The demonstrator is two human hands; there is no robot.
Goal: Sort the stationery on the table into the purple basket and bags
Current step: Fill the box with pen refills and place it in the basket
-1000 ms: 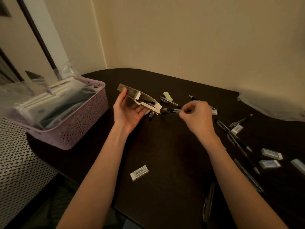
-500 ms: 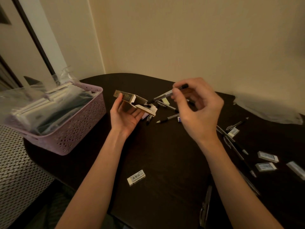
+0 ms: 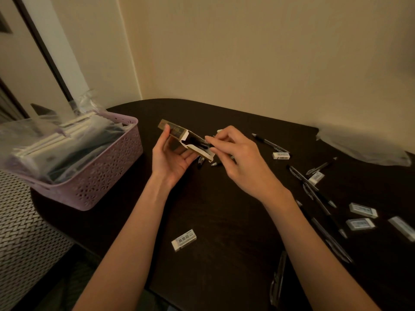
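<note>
Nearest on the dark wooden desk (image 3: pixel 224 221), one small white rectangular eraser in a printed sleeve (image 3: pixel 184 240), apart from everything else and not yet sorted. Off to the right, more white erasers (image 3: pixel 363 210) among scattered black ballpoint pens (image 3: pixel 314 189), all loose. Further in, left hand (image 3: pixel 173 158) curled under a narrow brown-and-white cardboard pen box (image 3: pixel 186 140), thumb on top, open flap tilted rightward, presumably to take pens in. Right hand (image 3: pixel 235 158) at that opening, fingertips (image 3: pixel 211 149) pinching something dark, probably a pen, though too shadowed to be sure. Far left, purple perforated plastic basket (image 3: pixel 103 176) on the desk edge, holding clear filled bags (image 3: pixel 45 142). Far right against the wall, crumpled clear plastic bag (image 3: pixel 363 144).
</note>
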